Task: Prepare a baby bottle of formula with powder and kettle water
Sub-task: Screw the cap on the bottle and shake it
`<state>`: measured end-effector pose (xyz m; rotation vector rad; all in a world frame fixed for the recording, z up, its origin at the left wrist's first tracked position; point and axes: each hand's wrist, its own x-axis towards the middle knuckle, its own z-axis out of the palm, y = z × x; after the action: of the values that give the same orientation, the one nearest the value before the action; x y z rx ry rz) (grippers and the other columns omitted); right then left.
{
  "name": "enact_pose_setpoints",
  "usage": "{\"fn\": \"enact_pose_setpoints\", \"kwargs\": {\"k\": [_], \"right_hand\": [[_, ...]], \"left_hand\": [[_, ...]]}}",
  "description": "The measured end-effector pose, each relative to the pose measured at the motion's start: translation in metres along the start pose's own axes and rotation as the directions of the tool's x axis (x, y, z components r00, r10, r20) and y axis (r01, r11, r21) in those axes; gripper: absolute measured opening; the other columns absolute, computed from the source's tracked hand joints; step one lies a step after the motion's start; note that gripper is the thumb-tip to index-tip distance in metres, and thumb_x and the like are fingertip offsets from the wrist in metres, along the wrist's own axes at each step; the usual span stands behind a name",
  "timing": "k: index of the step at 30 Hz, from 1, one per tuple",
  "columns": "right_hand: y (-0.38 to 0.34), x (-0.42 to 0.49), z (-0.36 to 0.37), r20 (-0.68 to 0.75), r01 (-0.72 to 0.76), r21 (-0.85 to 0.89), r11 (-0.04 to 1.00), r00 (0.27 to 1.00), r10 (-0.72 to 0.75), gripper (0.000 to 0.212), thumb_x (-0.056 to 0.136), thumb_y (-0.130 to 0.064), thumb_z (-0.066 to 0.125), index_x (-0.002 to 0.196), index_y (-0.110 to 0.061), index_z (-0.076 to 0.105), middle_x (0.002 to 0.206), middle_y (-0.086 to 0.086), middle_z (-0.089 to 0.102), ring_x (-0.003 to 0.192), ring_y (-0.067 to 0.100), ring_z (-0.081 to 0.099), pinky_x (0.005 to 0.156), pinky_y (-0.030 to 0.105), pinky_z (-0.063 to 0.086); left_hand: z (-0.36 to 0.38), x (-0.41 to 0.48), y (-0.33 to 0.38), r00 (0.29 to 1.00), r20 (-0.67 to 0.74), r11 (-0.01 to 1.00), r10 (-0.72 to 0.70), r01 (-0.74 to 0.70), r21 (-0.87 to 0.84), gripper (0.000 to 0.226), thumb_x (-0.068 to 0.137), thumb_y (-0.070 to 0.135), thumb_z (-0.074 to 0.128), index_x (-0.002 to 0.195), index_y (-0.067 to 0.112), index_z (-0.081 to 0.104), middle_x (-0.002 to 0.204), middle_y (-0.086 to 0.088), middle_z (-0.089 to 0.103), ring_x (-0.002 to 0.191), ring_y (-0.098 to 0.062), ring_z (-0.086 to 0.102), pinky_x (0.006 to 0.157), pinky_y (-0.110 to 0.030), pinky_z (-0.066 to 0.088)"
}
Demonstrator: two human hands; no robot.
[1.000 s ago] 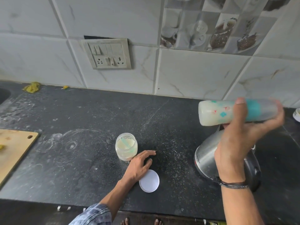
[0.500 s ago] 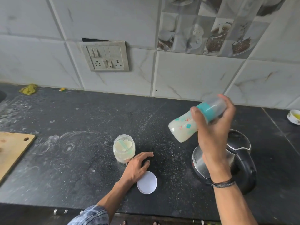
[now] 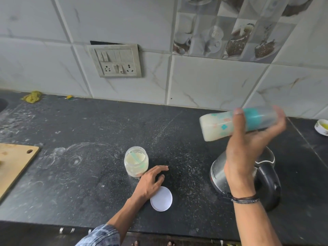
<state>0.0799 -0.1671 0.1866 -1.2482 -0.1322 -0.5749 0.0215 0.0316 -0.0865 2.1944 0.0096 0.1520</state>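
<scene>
Clearly mixing step: right hand (image 3: 246,150) grips clear plastic baby bottle with teal collar (image 3: 216,128), thumb and fingers wrapped round its middle. Bottle lies sideways in air above steel electric kettle with black handle (image 3: 218,173), likely for shaking milky contents. Meanwhile left hand (image 3: 150,181) rests on black stone counter (image 3: 71,183), fingers loosely spread, holding nothing, just beside open glass jar of pale powder (image 3: 136,161). Round white lid (image 3: 161,198) lies flat by wrist, handy for recapping.

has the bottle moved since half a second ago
Yes. The baby bottle in the right hand has swung from a tilt to nearly level, higher above the kettle.
</scene>
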Motion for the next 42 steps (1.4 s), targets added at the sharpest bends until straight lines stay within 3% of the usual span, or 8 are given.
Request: {"fn": "enact_pose_setpoints", "kwargs": {"k": [9, 13, 18, 22, 27, 32, 37, 42], "right_hand": [[-0.005, -0.003, -0.004, -0.128, 0.086, 0.013, 0.996, 0.988, -0.083, 0.073, 0.096, -0.008, 0.070, 0.148, -0.005, 0.020, 0.128, 0.001, 0.048, 0.100, 0.001, 0.063, 0.087, 0.028, 0.057], [0.004, -0.007, -0.002, 0.197, -0.050, -0.129, 0.990, 0.978, 0.074, 0.069, 0.088, -0.008, 0.078, 0.140, -0.019, 0.035, 0.116, -0.005, 0.056, 0.089, 0.001, 0.064, 0.077, 0.019, 0.053], [0.000, 0.000, -0.004, -0.101, 0.017, 0.037, 0.999, 0.995, -0.014, 0.074, 0.094, -0.012, 0.073, 0.148, -0.011, 0.022, 0.129, 0.004, 0.050, 0.100, 0.005, 0.063, 0.087, 0.030, 0.056], [0.003, -0.001, -0.003, 0.198, -0.069, -0.144, 0.987, 0.975, 0.097, 0.069, 0.088, -0.014, 0.081, 0.140, -0.023, 0.036, 0.119, 0.000, 0.057, 0.090, 0.005, 0.064, 0.077, 0.023, 0.055], [-0.001, 0.006, -0.008, -0.125, 0.003, 0.050, 0.999, 0.992, 0.003, 0.068, 0.094, -0.014, 0.074, 0.144, -0.018, 0.028, 0.129, 0.003, 0.053, 0.100, 0.007, 0.065, 0.087, 0.034, 0.058], [0.011, 0.006, -0.013, 0.207, -0.100, -0.184, 0.978, 0.968, 0.139, 0.068, 0.086, -0.016, 0.083, 0.135, -0.030, 0.038, 0.119, -0.002, 0.057, 0.095, 0.009, 0.064, 0.081, 0.030, 0.057], [0.001, 0.015, -0.014, -0.106, -0.011, 0.045, 0.999, 0.994, 0.016, 0.068, 0.090, -0.022, 0.077, 0.140, -0.026, 0.030, 0.131, 0.004, 0.054, 0.103, 0.012, 0.065, 0.092, 0.045, 0.059], [0.008, 0.013, -0.014, 0.194, -0.077, -0.164, 0.983, 0.975, 0.109, 0.065, 0.090, -0.009, 0.078, 0.137, -0.025, 0.037, 0.116, -0.003, 0.057, 0.088, 0.004, 0.065, 0.078, 0.023, 0.054]], "left_hand": [[0.000, -0.001, 0.002, 1.000, 0.008, 1.000, -0.009, 0.009, -0.010, 0.036, 0.094, 0.016, 0.051, 0.126, 0.026, 0.066, 0.132, 0.021, 0.060, 0.118, 0.013, 0.052, 0.103, -0.011, 0.037], [-0.002, 0.000, 0.001, 1.000, 0.018, 1.000, -0.003, 0.003, -0.008, 0.036, 0.094, 0.019, 0.050, 0.125, 0.027, 0.066, 0.132, 0.021, 0.061, 0.120, 0.010, 0.053, 0.104, -0.013, 0.038], [-0.002, -0.001, 0.003, 1.000, 0.017, 1.000, -0.013, 0.014, -0.013, 0.036, 0.094, 0.018, 0.051, 0.126, 0.027, 0.066, 0.133, 0.021, 0.060, 0.120, 0.008, 0.053, 0.103, -0.013, 0.038], [-0.002, -0.001, 0.000, 1.000, 0.026, 1.000, -0.014, 0.014, -0.001, 0.037, 0.094, 0.020, 0.050, 0.126, 0.029, 0.066, 0.133, 0.021, 0.060, 0.121, 0.009, 0.053, 0.105, -0.015, 0.039], [-0.001, 0.000, 0.003, 1.000, 0.017, 1.000, -0.017, 0.017, 0.003, 0.037, 0.094, 0.021, 0.050, 0.126, 0.028, 0.066, 0.133, 0.021, 0.060, 0.118, 0.012, 0.051, 0.103, -0.013, 0.039], [0.000, 0.000, 0.000, 1.000, 0.008, 1.000, -0.008, 0.008, 0.016, 0.036, 0.095, 0.012, 0.054, 0.125, 0.026, 0.067, 0.132, 0.018, 0.062, 0.117, 0.015, 0.051, 0.102, -0.008, 0.036], [0.001, 0.000, 0.000, 1.000, -0.005, 1.000, -0.012, 0.012, 0.018, 0.036, 0.095, 0.010, 0.054, 0.125, 0.025, 0.067, 0.132, 0.019, 0.061, 0.117, 0.016, 0.050, 0.101, -0.006, 0.034], [0.000, 0.001, -0.001, 1.000, 0.008, 1.000, -0.009, 0.009, 0.021, 0.036, 0.095, 0.010, 0.054, 0.125, 0.026, 0.067, 0.132, 0.018, 0.062, 0.118, 0.015, 0.051, 0.101, -0.006, 0.035]]}}
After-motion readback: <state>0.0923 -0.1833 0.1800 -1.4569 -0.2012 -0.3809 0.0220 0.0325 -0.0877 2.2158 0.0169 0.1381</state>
